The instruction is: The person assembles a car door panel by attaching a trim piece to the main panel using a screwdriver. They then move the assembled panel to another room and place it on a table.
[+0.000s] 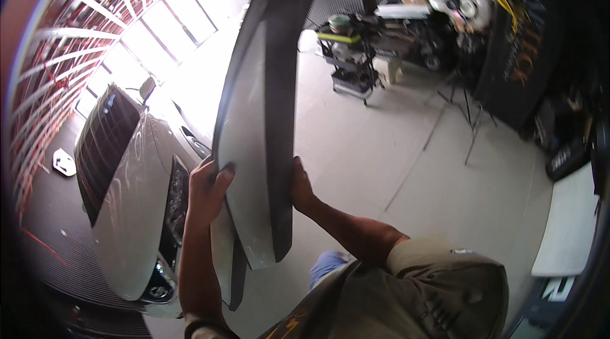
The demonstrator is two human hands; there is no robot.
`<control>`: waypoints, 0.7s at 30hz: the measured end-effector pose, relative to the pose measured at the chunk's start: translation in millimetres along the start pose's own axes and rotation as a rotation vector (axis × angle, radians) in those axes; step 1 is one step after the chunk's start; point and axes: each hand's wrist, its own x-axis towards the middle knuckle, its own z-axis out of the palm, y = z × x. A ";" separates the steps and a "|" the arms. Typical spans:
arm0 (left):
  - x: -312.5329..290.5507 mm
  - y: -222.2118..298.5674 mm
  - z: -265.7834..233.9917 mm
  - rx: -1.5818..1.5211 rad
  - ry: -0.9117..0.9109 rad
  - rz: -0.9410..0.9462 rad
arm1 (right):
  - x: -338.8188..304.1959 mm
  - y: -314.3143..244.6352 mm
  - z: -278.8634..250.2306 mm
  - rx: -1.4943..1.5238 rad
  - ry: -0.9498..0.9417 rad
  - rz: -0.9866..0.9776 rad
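Between my two hands stands a long car body panel (249, 116), silver-grey on its face with a dark black strip along the right side. It looks like a bumper cover and reaches up past the top of the view. My left hand (208, 188) grips its left edge, thumb in front and fingers partly hidden. On the opposite side, my right hand (302, 185) presses against the dark edge, with some fingers out of sight behind it. Below and behind the left forearm shows another grey and dark piece (230, 263); whether it belongs to the same panel I cannot tell.
A silver car (130, 212) stands close on my left, its headlight near my left arm. Farther off are a black tool cart (349, 72), a loaded bench (406, 34) and a tripod (469, 110). A white panel (564, 224) is at the right edge.
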 end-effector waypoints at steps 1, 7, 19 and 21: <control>31.7 -27.8 0.3 -0.022 0.033 0.009 | 37.4 -5.1 2.3 0.043 0.020 0.002; 205.9 -206.5 1.6 -0.096 0.147 -0.096 | 258.7 -18.0 -0.8 0.579 -0.159 -0.047; 558.8 -536.2 -99.5 0.038 0.418 0.020 | 622.4 -148.8 -93.5 0.033 0.518 -0.503; 615.3 -583.2 -114.1 0.137 0.446 -0.049 | 692.3 -145.3 -81.3 -0.109 0.585 -0.561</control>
